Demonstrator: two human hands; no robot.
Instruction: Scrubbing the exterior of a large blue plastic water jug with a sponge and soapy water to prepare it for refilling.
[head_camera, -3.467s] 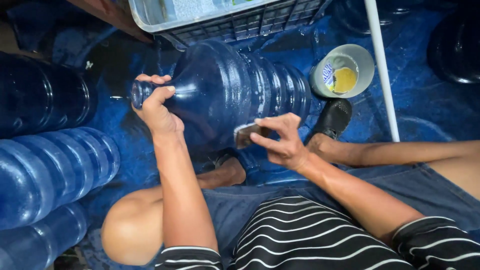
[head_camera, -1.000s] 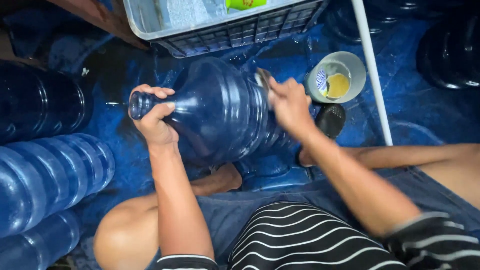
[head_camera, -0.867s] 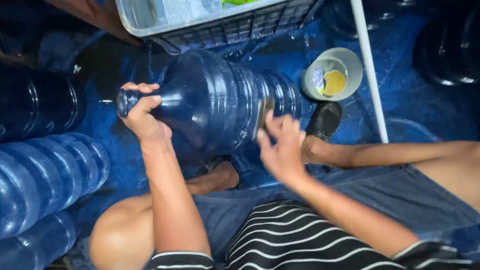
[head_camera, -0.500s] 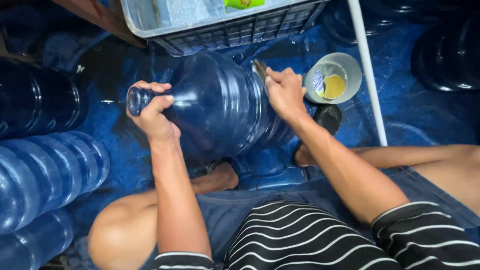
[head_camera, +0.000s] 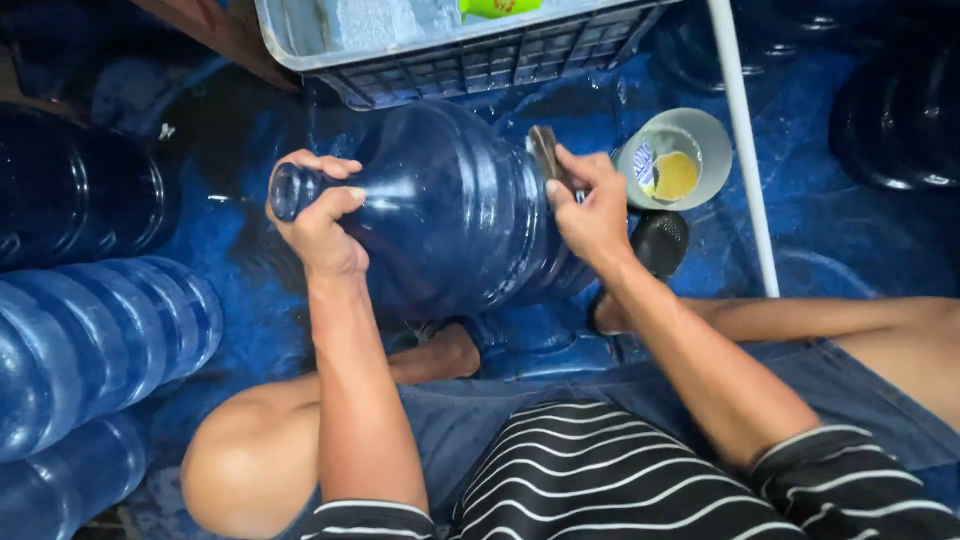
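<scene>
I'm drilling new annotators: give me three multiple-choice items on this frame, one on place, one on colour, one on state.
1. Where does the left hand grip the big jug?
A. neck
B. base
C. middle

2. What colour is the jug?
A. green
B. blue
C. white

3. How does the jug lie?
A. upright
B. upside down
C. on its side

Key: 1 A, fingers wrap the neck by the mouth; 2 B, translucent blue; 3 C, neck points left, while the right hand presses a small pad on its ribs.

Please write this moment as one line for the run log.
left hand: grips neck of large blue plastic water jug lying sideways | right hand: presses small dark scrubbing pad on jug wall
</scene>
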